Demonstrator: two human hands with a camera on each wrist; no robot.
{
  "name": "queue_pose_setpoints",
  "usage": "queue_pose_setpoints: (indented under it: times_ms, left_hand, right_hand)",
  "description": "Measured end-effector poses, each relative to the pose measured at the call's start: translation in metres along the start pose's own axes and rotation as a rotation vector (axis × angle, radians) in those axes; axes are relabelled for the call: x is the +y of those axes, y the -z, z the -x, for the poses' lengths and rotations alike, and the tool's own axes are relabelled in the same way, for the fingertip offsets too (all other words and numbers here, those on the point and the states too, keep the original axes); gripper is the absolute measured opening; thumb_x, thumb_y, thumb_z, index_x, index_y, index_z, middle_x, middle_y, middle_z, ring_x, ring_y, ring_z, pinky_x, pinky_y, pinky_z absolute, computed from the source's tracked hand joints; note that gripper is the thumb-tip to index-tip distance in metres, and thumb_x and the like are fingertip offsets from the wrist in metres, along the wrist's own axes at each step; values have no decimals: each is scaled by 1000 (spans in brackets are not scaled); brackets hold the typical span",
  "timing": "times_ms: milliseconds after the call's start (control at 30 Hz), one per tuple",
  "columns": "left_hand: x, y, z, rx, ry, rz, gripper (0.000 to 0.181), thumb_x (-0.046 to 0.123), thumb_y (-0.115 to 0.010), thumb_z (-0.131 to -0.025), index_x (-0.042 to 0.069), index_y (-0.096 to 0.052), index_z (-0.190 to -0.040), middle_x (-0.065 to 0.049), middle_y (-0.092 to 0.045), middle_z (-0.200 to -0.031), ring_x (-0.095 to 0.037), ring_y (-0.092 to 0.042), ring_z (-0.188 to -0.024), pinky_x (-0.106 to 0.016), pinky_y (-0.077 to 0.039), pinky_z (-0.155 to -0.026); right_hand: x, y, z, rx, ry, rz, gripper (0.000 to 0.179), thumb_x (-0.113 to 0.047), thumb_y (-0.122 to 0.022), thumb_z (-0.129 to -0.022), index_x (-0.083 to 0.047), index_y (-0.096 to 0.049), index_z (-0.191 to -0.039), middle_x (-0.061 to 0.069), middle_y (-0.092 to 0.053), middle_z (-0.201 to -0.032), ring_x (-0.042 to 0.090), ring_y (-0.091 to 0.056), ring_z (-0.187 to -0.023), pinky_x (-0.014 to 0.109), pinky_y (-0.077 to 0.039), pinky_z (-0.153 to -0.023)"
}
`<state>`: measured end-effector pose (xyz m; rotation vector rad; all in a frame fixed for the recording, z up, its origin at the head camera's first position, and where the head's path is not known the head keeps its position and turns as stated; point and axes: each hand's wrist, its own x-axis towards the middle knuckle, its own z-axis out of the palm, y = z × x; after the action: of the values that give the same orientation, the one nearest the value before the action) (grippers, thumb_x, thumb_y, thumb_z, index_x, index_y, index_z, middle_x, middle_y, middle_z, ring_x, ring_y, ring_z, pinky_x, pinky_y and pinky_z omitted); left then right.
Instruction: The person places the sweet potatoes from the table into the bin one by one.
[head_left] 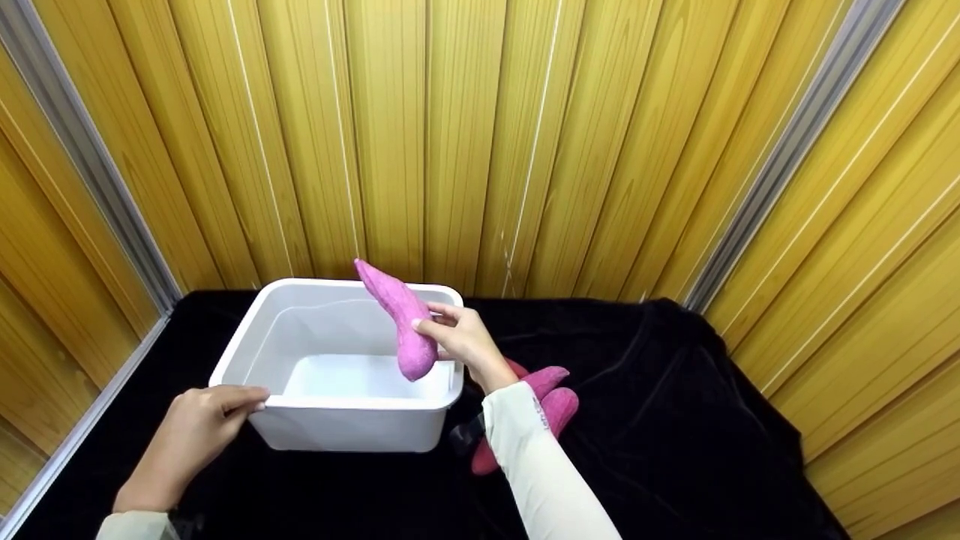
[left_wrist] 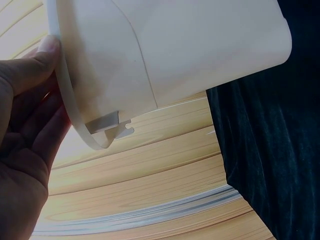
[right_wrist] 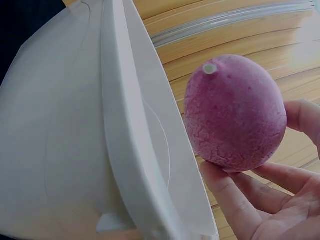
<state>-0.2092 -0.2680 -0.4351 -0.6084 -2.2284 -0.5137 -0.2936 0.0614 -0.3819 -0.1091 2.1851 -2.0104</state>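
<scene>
- A pink sweet potato [head_left: 405,322] hangs over the white tub [head_left: 352,403], toward 2 o'clock from its middle, thin end tipped to 11, apart from the rim.
- The right hand [head_left: 465,341] pinches it between thumb and fingertips.
- I judge the step as carrying it into the tub; the next move would call for lowering it past the rim, then letting go.
- At the tub's 8 o'clock corner, the left hand [head_left: 199,424] pinches the rim between thumb and fingers, probably steadying it.
- More sweet potatoes [head_left: 559,409] lie just outside the tub, at 3 to 4 o'clock; the right sleeve [head_left: 540,457] partly hides them, so I can't count them.
- Black cloth [head_left: 675,435] lies underneath; a wood-patterned wall [head_left: 465,135] rises at 12.
- The near obstacle, I'd say, is the tub's right-hand rim.
</scene>
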Motion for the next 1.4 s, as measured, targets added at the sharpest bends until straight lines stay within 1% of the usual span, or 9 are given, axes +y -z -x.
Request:
queue_pose_setpoints:
  times_ms: [133,233,500,600,800,1033,1300,1400]
  left_hand:
    - [0,0,0,-1,1,1,32,-6,-86,-55,14,-79,-79,2,-75,-77,-15,-71,-72,-8,-52,-71]
    - [-1,0,1,4,-4,3,32,-6,-86,-55,14,-79,-79,2,-75,-77,-14,-71,-73,-9,-52,-72]
    - [-4,-3,3,25,-10,9,32,-4,-87,-54,13,-79,-79,0,-75,-78,-11,-71,-74,-5,-50,-75]
    - [-3,-3,3,33,-10,10,32,-4,-88,-54,13,-79,-79,0,-75,-77,-10,-71,-74,-6,-50,-74]
    - [-3,-4,2,39,-8,20,32,-5,-88,-54,13,-79,-79,0,-75,-77,-6,-70,-75,-5,-49,-76]
    - [-4,-4,2,37,3,35,33,-6,-88,-54,13,-79,-79,0,-75,-76,-2,-69,-77,-2,-48,-76]
    - [-4,-4,2,30,-1,21,32,-6,-87,-54,13,-79,-79,0,-75,-77,-7,-70,-75,-4,-49,-75]
    - [-3,-4,2,25,7,22,32,-6,-87,-55,13,-79,-79,0,-75,-78,-8,-70,-76,-3,-48,-76]
  right_hand:
    - [-1,3,1,3,28,-9,56,-17,-69,-85,0,-52,-136,17,-62,-126,26,-64,-109,38,-60,-81]
    - [-1,4,2,-6,41,8,54,-16,-68,-85,-1,-53,-134,17,-64,-124,27,-64,-109,38,-60,-82]
    - [3,6,3,-25,24,40,53,-19,-69,-86,-1,-54,-134,16,-66,-120,21,-65,-97,39,-59,-84]
    - [4,6,2,-27,28,39,53,-19,-69,-87,0,-54,-134,18,-66,-120,21,-65,-97,40,-58,-85]
    - [4,7,4,-20,31,42,52,-20,-69,-87,1,-55,-132,17,-67,-118,22,-66,-99,37,-59,-83]
    - [5,10,6,-12,29,45,51,-21,-68,-87,0,-56,-132,17,-66,-119,23,-66,-100,38,-59,-85]
    - [5,16,9,-3,34,40,50,-22,-67,-89,1,-55,-132,18,-65,-120,21,-65,-99,35,-59,-83]
    - [4,19,11,-5,27,19,50,-22,-67,-89,1,-55,-132,18,-65,-121,24,-65,-101,34,-59,-83]
